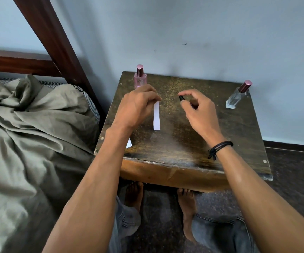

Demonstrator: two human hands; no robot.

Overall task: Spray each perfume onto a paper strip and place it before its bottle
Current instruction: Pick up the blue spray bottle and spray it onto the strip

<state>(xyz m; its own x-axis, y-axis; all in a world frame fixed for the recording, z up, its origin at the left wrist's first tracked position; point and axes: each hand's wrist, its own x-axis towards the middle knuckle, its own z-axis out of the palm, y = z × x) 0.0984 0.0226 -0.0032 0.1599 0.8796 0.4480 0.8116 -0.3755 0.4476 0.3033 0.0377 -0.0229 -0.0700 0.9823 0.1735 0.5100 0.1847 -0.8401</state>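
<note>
My left hand (138, 105) pinches the top end of a white paper strip (156, 115), which hangs down over the dark wooden table (220, 143). My right hand (197, 108) grips a small dark perfume bottle (181, 98), its black nozzle end pointing left toward the strip; most of that bottle is hidden in my fingers. A pink perfume bottle (140, 77) with a rose cap stands at the table's back left, just behind my left hand. A clear perfume bottle (238, 95) with a rose cap stands at the back right.
More white paper strips (129, 143) peek out from under my left forearm near the table's left edge. A bed with a grey-green sheet (29, 125) and a wooden bedpost (56, 42) lies to the left. The wall is directly behind the table.
</note>
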